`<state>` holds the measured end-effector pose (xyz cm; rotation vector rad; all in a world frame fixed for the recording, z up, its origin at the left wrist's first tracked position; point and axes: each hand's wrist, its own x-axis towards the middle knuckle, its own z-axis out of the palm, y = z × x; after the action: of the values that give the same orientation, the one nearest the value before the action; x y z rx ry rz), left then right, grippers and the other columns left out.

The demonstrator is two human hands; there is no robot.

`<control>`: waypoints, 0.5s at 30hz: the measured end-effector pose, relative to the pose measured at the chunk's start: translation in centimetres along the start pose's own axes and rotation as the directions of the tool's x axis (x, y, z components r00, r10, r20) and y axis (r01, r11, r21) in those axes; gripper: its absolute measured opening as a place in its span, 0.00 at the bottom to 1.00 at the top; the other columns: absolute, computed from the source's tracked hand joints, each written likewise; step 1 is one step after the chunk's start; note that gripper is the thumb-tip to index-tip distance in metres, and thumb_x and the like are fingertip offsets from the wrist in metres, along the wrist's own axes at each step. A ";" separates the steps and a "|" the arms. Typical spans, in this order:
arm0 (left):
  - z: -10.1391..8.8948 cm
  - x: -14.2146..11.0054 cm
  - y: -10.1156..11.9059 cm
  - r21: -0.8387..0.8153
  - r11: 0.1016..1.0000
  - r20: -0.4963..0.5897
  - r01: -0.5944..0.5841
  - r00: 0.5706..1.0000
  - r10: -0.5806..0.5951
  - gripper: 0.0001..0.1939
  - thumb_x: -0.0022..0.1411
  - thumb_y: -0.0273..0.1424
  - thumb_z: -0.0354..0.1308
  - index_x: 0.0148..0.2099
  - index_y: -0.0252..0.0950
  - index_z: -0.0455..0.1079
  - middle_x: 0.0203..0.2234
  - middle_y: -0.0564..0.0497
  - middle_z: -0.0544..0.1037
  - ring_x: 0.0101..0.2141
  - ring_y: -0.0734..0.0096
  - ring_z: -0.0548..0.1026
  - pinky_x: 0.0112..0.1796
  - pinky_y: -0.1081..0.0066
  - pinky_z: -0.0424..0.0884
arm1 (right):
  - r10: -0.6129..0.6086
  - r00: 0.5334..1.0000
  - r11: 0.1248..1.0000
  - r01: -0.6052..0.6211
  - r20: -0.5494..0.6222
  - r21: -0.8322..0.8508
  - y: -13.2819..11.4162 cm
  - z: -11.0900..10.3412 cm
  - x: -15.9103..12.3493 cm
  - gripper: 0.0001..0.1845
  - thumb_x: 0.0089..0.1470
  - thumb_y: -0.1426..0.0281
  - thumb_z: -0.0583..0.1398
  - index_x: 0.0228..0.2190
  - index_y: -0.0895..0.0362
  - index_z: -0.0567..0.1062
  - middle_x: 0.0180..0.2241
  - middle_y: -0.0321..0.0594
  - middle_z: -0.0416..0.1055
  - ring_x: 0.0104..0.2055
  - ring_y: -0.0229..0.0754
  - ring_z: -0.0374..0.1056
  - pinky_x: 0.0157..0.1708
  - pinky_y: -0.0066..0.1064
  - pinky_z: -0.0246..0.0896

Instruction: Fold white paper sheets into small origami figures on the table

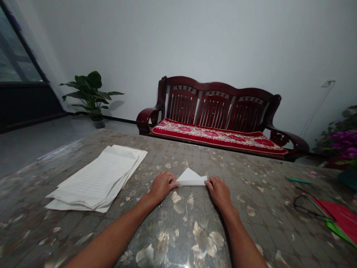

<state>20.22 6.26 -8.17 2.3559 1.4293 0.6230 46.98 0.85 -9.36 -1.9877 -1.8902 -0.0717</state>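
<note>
A white sheet of paper [192, 178], folded to a triangular peak with a narrow band along its near edge, lies on the patterned tabletop [178, 230]. My left hand [164, 185] pinches the band's left end between thumb and fingers. At the other end, my right hand [219, 190] grips the paper's right corner, its fingers curled. Both fingertips partly cover the ends of the fold. To the left of my left hand rests a stack of lined white paper [97, 178], its sheets loosely fanned.
On the right lie dark-framed glasses [306, 207], a green pen-like stick [300, 181] and red and green sheets [341, 219]. Beyond the table are a wooden bench [214, 108] with a red cushion, a potted plant [93, 93] and purple flowers [346, 144].
</note>
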 end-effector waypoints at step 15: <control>-0.9 0.9 -1.6 0.057 0.986 -0.008 -0.155 0.988 0.155 0.04 0.60 0.30 0.61 0.34 0.40 0.77 0.38 0.51 0.80 0.43 0.64 0.72 0.46 0.67 0.63 | -0.239 0.971 0.953 0.237 -0.013 0.187 0.2 -1.0 -0.7 0.08 0.59 0.65 0.58 0.30 0.54 0.73 0.37 0.39 0.72 0.42 0.43 0.64 0.42 0.31 0.55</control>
<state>18.91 7.85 -7.99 2.5296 1.2932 0.6456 47.34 -0.16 -8.68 -1.6345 -2.0531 0.0486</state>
